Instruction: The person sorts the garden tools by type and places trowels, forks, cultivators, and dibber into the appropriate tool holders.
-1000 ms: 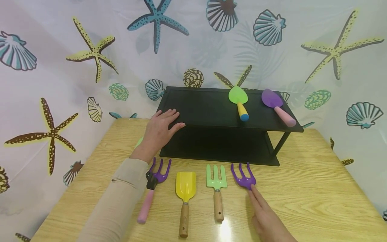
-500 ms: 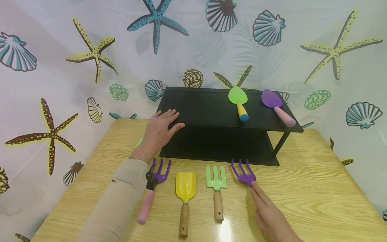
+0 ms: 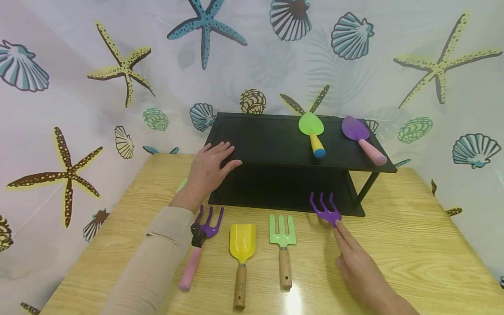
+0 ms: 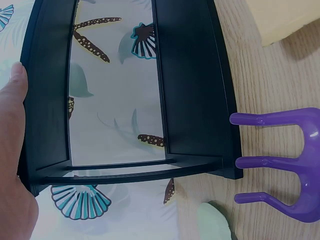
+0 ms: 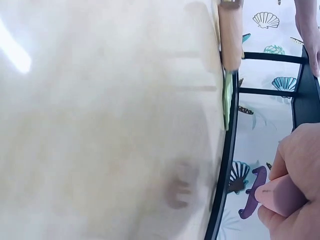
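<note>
My left hand [image 3: 208,168] rests with extended fingers on the left end of the black two-level shelf [image 3: 264,140]; its thumb lies near the front edge. In my right hand [image 3: 360,269] I grip a purple hand fork [image 3: 327,214], its tines pointing toward the shelf's lower level. The right wrist view shows the fork's pink handle [image 5: 282,195] within my fingers, raised off the table. On the shelf top lie a green trowel [image 3: 311,127] with a yellow handle and a purple trowel [image 3: 355,129] with a pink handle.
In front of the shelf lie another purple hand fork [image 3: 211,228], a yellow scoop [image 3: 242,243] and a green hand fork [image 3: 281,236] on the wooden table [image 3: 413,245]. A light green piece [image 4: 212,220] lies by the shelf's left end, partly hidden by my left wrist.
My right hand has lifted the purple hand fork and carried it forward and slightly right, toward the shelf. The left hand has stayed on the shelf.
</note>
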Demonstrator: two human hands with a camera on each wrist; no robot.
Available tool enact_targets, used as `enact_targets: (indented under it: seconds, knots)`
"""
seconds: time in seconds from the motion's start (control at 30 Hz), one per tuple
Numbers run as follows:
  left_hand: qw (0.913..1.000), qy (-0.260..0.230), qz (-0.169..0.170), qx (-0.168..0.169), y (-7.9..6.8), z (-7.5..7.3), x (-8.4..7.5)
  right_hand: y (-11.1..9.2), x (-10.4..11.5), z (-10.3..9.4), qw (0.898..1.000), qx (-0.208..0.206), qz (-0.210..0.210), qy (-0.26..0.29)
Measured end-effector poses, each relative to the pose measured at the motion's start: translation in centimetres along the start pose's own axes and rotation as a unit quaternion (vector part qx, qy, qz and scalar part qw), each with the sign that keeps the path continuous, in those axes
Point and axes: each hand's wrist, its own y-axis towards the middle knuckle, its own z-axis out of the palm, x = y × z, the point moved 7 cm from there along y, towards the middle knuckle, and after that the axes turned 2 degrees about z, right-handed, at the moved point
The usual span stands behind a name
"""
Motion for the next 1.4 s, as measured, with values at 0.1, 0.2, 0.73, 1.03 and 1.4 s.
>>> enact_targets:
  seconds: [0.1, 0.2, 0.73, 1.03, 1.4]
  knots:
    - [1.0, 0.0, 0.002, -0.003, 0.0, -0.1, 0.0, 0.7, -0.4, -0.2, 1.0, -0.002, -0.006, -0.003]
    - [1.0, -0.002, 0.002, -0.005, 0.0, -0.1, 0.0, 1.3, -0.9, -0.2, 1.0, -0.001, -0.009, -0.002]
    - [0.9999, -0.006, 0.002, -0.013, 0.1, 0.0, 0.2, 4.3, -3.5, 0.6, 1.0, 0.027, -0.006, -0.009]
    - [0.9999, -0.008, 0.003, -0.014, 0.0, 0.0, 0.1, 6.4, -5.1, 1.4, 0.999, 0.012, -0.025, -0.039]
    - [0.9996, -0.012, 0.009, -0.024, 0.0, -0.1, 0.2, 7.9, -7.6, 3.5, 0.997, 0.053, 0.007, -0.053]
